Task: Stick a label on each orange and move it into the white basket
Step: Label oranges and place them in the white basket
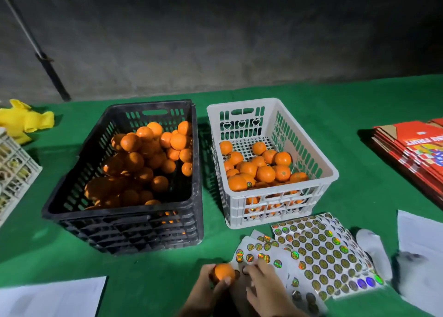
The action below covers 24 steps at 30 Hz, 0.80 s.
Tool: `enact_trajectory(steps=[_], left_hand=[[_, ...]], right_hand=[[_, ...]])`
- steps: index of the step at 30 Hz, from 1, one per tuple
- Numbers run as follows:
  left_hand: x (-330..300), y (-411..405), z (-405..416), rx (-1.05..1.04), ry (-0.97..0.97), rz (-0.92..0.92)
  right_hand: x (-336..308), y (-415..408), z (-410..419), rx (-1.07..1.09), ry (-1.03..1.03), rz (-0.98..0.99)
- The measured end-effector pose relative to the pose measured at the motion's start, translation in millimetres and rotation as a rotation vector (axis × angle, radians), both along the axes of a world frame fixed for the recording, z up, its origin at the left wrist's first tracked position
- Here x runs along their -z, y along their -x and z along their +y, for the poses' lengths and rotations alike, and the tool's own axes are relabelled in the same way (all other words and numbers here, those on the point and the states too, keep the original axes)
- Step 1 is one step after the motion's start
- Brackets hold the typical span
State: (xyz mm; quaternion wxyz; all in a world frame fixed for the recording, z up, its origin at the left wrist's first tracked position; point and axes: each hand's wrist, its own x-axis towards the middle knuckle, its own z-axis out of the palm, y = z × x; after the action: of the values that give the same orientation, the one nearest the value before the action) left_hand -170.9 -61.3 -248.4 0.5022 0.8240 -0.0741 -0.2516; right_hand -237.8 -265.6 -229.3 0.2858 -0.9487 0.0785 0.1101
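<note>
1. Step in hand: labelling. The left hand [213, 283] has its grip curled round 1 orange [224, 272] at the near edge of the table [359, 149], just left of the label sheets [318, 252].
2. The right hand [260, 279] rests on the nearest sheet with its fingertips [251, 268] pressed together at a label (probably peeling it; whether a label is already pinched cannot be told).
3. Next move, as judged: lift 1 label free, press it flat onto the held orange, then carry the orange far and right into the white basket [309, 149].
4. The black crate [194, 173], left of the basket, holds the unlabelled stock.
5. Hard to make out: both wrists are cut off by the frame's near edge; the right edge of the sheets is blurred; labels show on only a few basket oranges.
</note>
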Motion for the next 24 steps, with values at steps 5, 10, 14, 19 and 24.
enact_trajectory(steps=[5,10,14,19,24], left_hand=[[-14.6,6.6,-4.3,0.019,-0.006,0.039],[-24.5,6.1,-16.0,0.042,0.046,-0.015],[-18.4,8.0,-17.0,0.053,0.026,0.073],[-16.1,7.0,-15.4,0.065,0.034,0.141],[-20.9,6.1,-14.5,0.083,0.045,0.207]], right_hand=[[-1.2,1.2,-3.3,0.031,0.117,0.051],[1.9,-9.7,-9.6,-0.035,0.182,0.101],[0.6,-17.1,-10.3,-0.069,0.247,0.112],[1.8,-20.1,-6.9,-0.119,0.287,0.094],[1.5,-18.5,-5.8,-0.111,0.272,0.056]])
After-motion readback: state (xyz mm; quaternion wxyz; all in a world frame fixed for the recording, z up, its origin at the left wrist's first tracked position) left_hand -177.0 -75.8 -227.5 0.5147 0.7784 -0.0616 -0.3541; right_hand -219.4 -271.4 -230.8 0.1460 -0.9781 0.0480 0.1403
